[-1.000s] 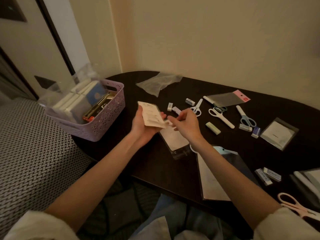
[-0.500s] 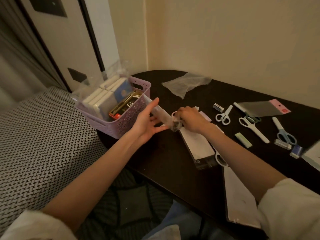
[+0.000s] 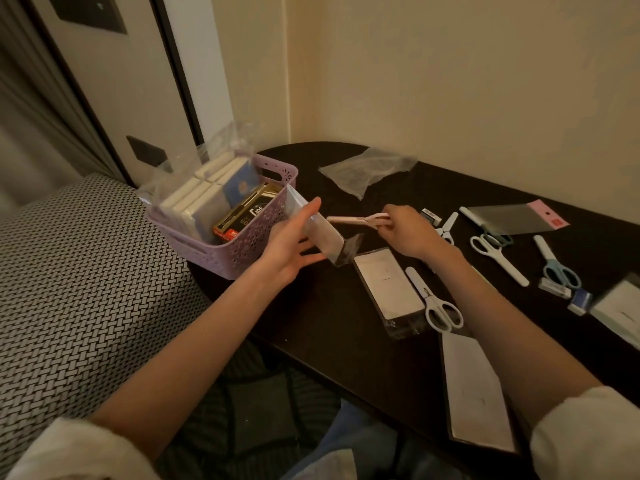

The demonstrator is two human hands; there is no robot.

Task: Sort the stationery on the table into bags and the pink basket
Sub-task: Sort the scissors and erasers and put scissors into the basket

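A clear, flat plastic bag with a pale card insert (image 3: 320, 233) is being held up in the air just beside the pink perforated plastic basket (image 3: 242, 251), above the left end of the dark oval desk (image 3: 346, 341). The left hand (image 3: 287, 247) is cradling it from beneath, fingers loosely curved around it, probably to keep its open mouth facing right. The right hand (image 3: 407, 233) is pinching a pair of pale pink scissors (image 3: 356, 220), tips pointed at that mouth, seemingly for sliding in. The basket, sitting at the desk's left edge, is already holding white packets and a dark box. Another flat clear bag with white card (image 3: 386, 284) is lying directly under the hands, with white-handled scissors (image 3: 434, 301) just beside it. A crumpled clear bag (image 3: 367, 169) is resting near the far edge. More scissors and small erasers are lying towards the right edge, well apart. Nothing appears to be blocking the bag's mouth.
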